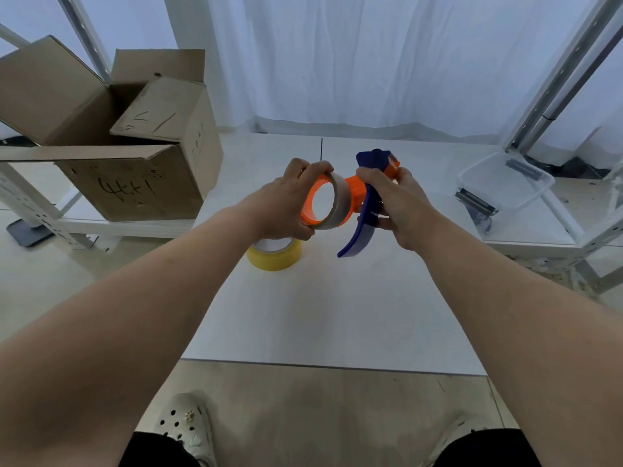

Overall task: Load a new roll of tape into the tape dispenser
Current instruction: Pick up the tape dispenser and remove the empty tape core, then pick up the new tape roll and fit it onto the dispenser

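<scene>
Setting: a white table [337, 315] on a pale tiled floor, with white curtains hanging behind its far edge.
Near edge: two pale perforated clogs [187, 423] and dark shorts show below the table's near edge.
Yellow tape roll [274, 254]: lies flat on the table left of centre, just under the left hand and partly hidden by it.
Left hand [283, 203]: raised above the middle of the table; its fingers [315, 168] are curled over the top of a clear tape roll and the thumb is underneath, so the roll is grasped.
Clear tape roll [335, 205]: thin, pale, held on edge with its hole facing the camera; it sits around the orange hub [354, 193] of the dispenser, an orange rim showing inside and in front of it.
Right hand [397, 203]: its fingers are wrapped around the body of the tape dispenser, just beside the left hand.
Tape dispenser [359, 234]: blue with orange parts, held in the air above the table; its curved blue handle points down toward the near edge and its blue head rises past the fingers.
Far right: a clear plastic container [505, 183] on a metal rack beside the table.
Far left: an open cardboard box [135, 173] with handwriting on a low shelf.
</scene>
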A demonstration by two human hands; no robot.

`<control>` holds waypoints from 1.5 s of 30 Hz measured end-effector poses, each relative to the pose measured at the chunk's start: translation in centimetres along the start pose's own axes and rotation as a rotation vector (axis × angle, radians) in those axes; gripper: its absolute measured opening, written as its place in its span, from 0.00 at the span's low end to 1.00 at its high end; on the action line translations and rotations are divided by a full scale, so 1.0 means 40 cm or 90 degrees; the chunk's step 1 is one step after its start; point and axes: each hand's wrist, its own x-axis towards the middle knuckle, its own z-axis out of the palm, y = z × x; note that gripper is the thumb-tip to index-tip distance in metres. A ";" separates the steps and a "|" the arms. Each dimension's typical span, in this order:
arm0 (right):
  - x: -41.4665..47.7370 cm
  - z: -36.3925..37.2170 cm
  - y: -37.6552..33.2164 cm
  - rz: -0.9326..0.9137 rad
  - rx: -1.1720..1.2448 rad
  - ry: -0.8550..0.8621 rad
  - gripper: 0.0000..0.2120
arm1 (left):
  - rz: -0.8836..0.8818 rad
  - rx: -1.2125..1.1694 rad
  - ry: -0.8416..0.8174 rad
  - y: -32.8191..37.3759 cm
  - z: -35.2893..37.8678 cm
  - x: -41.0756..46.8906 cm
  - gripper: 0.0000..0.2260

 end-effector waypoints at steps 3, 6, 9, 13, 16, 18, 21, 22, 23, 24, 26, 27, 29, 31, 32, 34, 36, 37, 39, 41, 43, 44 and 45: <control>0.005 -0.016 0.005 -0.003 0.022 0.045 0.27 | 0.011 -0.057 0.034 -0.003 -0.007 -0.002 0.45; 0.008 -0.028 0.014 -0.007 0.014 0.091 0.28 | 0.002 -0.115 0.096 -0.001 -0.009 -0.002 0.44; 0.013 -0.038 0.021 0.002 0.028 0.120 0.28 | -0.009 -0.193 0.155 -0.002 -0.010 0.003 0.41; 0.016 -0.047 0.031 0.019 0.017 0.110 0.28 | -0.117 -0.187 0.210 -0.036 0.002 0.021 0.40; 0.020 -0.058 0.042 0.027 0.010 0.108 0.26 | -0.202 -0.116 0.129 -0.056 0.035 0.025 0.45; 0.027 -0.068 0.048 0.031 0.008 0.111 0.25 | -0.205 -0.082 0.088 -0.053 0.068 0.032 0.46; 0.043 -0.086 0.061 0.038 0.002 0.124 0.26 | -0.199 -0.104 0.094 -0.040 0.103 0.063 0.41; 0.048 -0.092 0.067 0.044 -0.003 0.126 0.27 | -0.197 -0.104 0.091 -0.035 0.110 0.079 0.40; 0.055 -0.099 0.075 0.055 -0.008 0.127 0.27 | -0.190 -0.087 0.080 -0.032 0.117 0.096 0.39; 0.061 -0.107 0.085 0.068 -0.014 0.127 0.27 | -0.182 -0.049 0.062 -0.029 0.126 0.114 0.39; 0.071 -0.123 0.101 0.091 -0.020 0.122 0.26 | -0.168 0.062 0.028 -0.026 0.148 0.144 0.40; 0.074 -0.131 0.108 0.099 -0.020 0.119 0.25 | -0.168 0.108 0.014 -0.027 0.162 0.155 0.40; 0.081 -0.146 0.118 0.107 -0.023 0.111 0.23 | -0.178 0.170 -0.017 -0.029 0.193 0.170 0.39; 0.091 -0.158 0.132 0.115 -0.024 0.106 0.23 | -0.184 0.215 -0.058 -0.032 0.222 0.181 0.39; 0.096 -0.162 0.139 0.119 -0.023 0.102 0.23 | -0.188 0.232 -0.076 -0.033 0.230 0.186 0.38; 0.103 -0.160 0.152 0.127 -0.014 0.093 0.21 | -0.200 0.261 -0.110 -0.037 0.235 0.194 0.37; 0.109 -0.150 0.157 0.132 -0.006 0.082 0.19 | -0.198 0.286 -0.144 -0.043 0.230 0.198 0.40; 0.111 -0.142 0.157 0.135 -0.001 0.077 0.20 | -0.188 0.292 -0.156 -0.046 0.224 0.196 0.41; 0.117 -0.126 0.154 0.143 0.011 0.061 0.23 | -0.165 0.271 -0.149 -0.051 0.208 0.181 0.41; 0.124 -0.117 0.153 0.153 0.020 0.056 0.25 | -0.154 0.220 -0.107 -0.054 0.192 0.159 0.39; 0.127 -0.108 0.153 0.157 0.027 0.061 0.26 | -0.157 0.175 -0.055 -0.057 0.175 0.133 0.33; 0.127 -0.102 0.154 0.157 0.028 0.063 0.25 | -0.162 0.156 -0.037 -0.058 0.168 0.121 0.31; 0.128 -0.096 0.155 0.156 0.031 0.067 0.24 | -0.167 0.143 -0.026 -0.059 0.161 0.107 0.29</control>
